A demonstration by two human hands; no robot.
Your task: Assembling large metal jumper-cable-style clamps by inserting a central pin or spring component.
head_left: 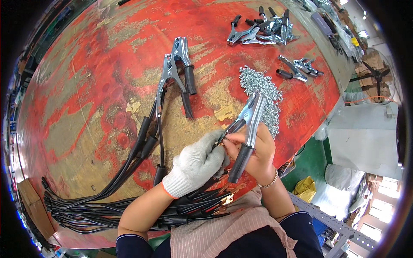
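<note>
A silver battery clamp [254, 112] with black handle sleeves is held up in front of me, jaws pointing away. My left hand [193, 161], in a white knit glove, is closed around one of its handles; that handle is mostly hidden. A bit of copper-coloured metal [221, 144] shows at the left fingertips. My bare right hand [261, 157], with a beaded bracelet, has its thumb and finger pinched together there, behind the other handle. What they pinch is too small to make out. Black cables [189, 206] with copper lugs lie under my left forearm.
Two clamps [172, 71] attached to black cables lie left of centre. A heap of small silver screws [269, 92] sits beyond my right hand. More loose clamps [262, 32] are piled at the far right, with a smaller group [299, 69] nearer. The red, worn table [86, 99] has a curved edge.
</note>
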